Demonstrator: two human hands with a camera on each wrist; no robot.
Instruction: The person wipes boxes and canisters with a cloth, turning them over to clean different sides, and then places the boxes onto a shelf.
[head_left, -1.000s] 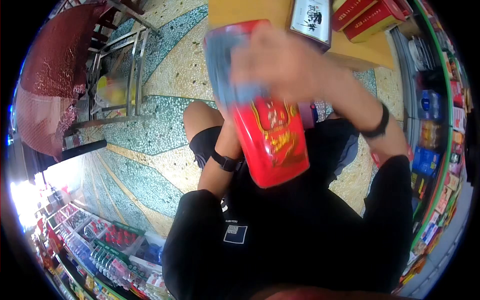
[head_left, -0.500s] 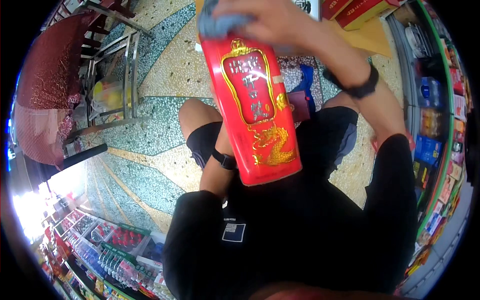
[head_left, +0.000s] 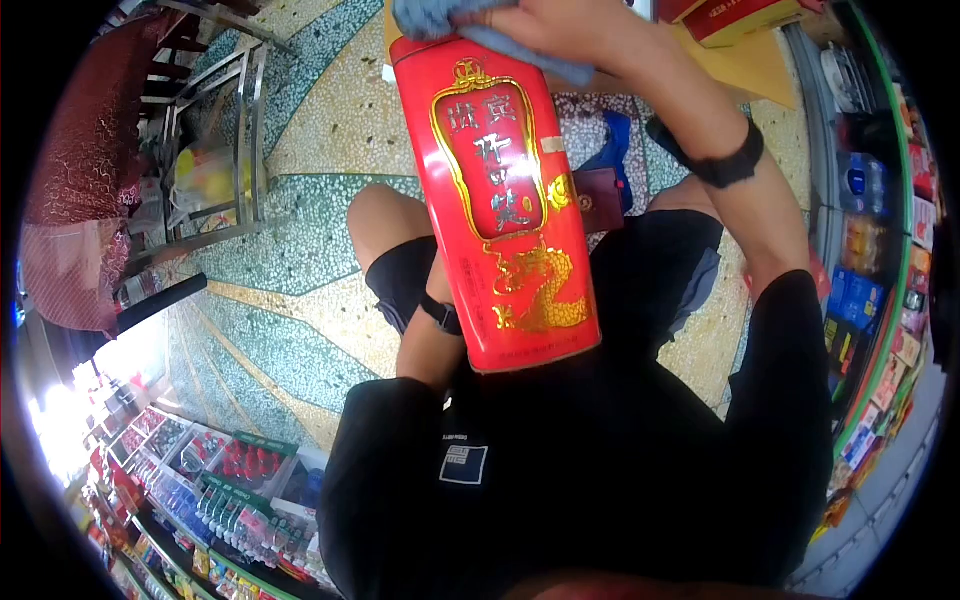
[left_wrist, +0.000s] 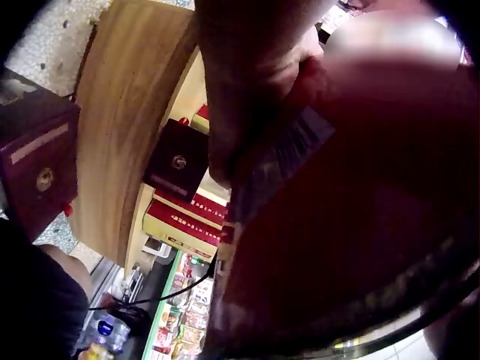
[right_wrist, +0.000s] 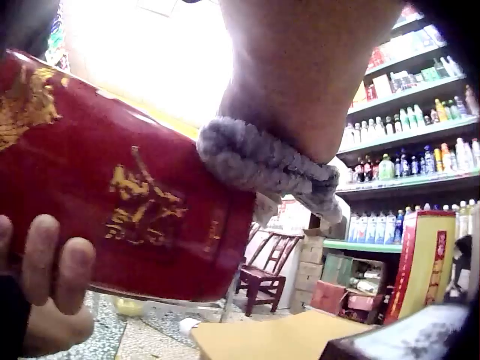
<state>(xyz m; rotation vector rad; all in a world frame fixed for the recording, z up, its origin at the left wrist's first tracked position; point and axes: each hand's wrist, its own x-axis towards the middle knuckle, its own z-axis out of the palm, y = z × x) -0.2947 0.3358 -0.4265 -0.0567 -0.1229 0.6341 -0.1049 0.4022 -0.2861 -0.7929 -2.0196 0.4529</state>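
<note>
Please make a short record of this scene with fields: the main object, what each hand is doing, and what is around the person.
main object: red box with gold characters and a gold dragon, held tilted above the lap
left hand: grips the box from underneath, fingers curled round its edge
right hand: holds a blue-grey cloth against the box's upper end
behind: wooden table with red cartons on it
floor: terrazzo floor, green and yellow
around: shop shelves with bottles
</note>
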